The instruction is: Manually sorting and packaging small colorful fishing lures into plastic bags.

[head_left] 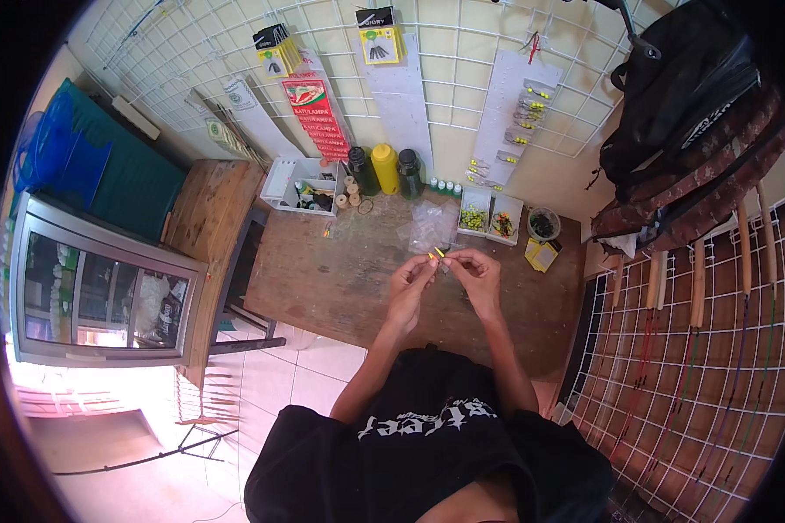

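Note:
Both hands meet over the wooden table, fingertips close together. Between thumb and forefinger, my left hand pinches a tiny orange-and-yellow fishing float. My right hand pinches a slim yellow float piece beside it. The fingers partly hide both pieces, and whether they are joined cannot be told. Clear plastic bags lie just beyond the fingertips. Behind my right hand, one white box holds yellow-green beads; the adjoining one holds orange, yellow and dark floats.
At the back stand dark bottles, a yellow bottle and a white divided organizer. A round tub and yellow packets sit at right. Backpacks and rods hang on the right; a glass-fronted cabinet stands left.

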Tool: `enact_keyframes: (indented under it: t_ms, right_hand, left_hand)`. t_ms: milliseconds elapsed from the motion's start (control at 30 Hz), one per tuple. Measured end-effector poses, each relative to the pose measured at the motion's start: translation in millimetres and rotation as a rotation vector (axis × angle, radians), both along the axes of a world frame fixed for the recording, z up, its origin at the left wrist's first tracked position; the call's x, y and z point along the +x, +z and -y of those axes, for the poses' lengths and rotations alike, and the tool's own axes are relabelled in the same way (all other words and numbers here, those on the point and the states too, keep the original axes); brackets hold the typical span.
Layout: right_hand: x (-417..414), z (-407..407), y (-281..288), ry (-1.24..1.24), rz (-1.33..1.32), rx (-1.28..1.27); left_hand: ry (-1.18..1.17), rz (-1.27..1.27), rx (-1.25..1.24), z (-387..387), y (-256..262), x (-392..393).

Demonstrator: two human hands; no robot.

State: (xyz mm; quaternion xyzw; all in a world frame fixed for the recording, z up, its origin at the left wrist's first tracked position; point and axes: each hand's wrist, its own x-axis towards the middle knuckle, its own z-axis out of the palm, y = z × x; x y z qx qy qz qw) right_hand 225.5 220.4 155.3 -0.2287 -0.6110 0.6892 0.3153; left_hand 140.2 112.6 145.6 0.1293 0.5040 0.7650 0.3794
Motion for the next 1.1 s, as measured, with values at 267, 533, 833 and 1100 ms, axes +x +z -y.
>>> enact_keyframes:
  t_ms: [267,533,833,1100]
  right_hand:
    - [5.5,10.3,1.1,-0.054,0.054,0.08]
    - [9.5,12.0,7.9,-0.053,0.112,0.182]
    - [12.0,11.4,6.6,-0.01,0.125,0.185]
    - [16.8,8.0,-6.4,0.137,-0.05,-0.33]
  left_hand:
    - [0.005,0.004,0.017,2.4,-1.4,2.7]
    - [-0.003,0.052,0.02,1.3,-1.8,6.9]
    - [-0.033,0.017,0.008,0.0,-7.3,9.3]
    - [-0.057,0.064,0.034,-3.9,-5.4,15.7]
